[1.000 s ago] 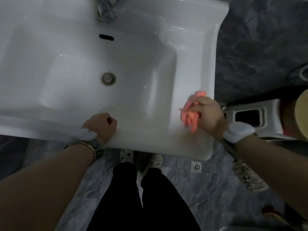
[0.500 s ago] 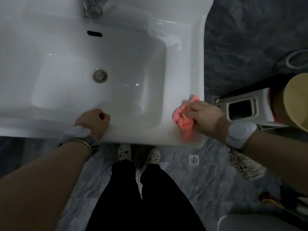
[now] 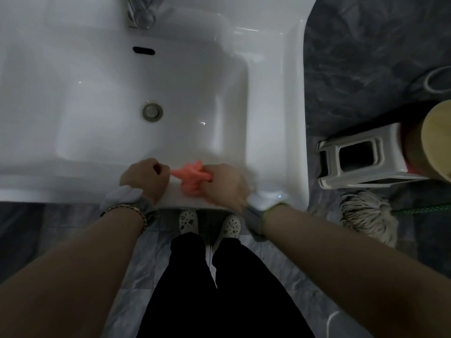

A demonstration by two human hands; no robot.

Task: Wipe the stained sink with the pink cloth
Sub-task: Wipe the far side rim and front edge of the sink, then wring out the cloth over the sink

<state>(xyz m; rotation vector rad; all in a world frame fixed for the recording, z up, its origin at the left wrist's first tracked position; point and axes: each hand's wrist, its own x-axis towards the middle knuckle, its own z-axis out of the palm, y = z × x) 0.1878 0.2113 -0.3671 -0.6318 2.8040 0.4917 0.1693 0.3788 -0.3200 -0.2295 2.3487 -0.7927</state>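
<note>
The white sink point(image 3: 275, 98) fills the upper left of the head view, with a metal drain point(image 3: 152, 111) in its basin and a tap point(image 3: 141, 13) at the back. My right hand point(image 3: 223, 184) grips the crumpled pink cloth point(image 3: 192, 178) and presses it on the sink's front rim, near the middle. My left hand point(image 3: 144, 178) rests as a closed fist on the same rim, just left of the cloth and almost touching it. It holds nothing.
A grey plastic stool point(image 3: 358, 159) stands on the floor right of the sink, with a tan round container point(image 3: 436, 140) beside it. A mop head point(image 3: 368, 215) lies below them. My legs and white shoes point(image 3: 188, 220) stand on grey tiles under the rim.
My right hand has slid the pink cloth leftward along the front rim, from the right corner to beside my left hand. The left hand stayed on the rim.
</note>
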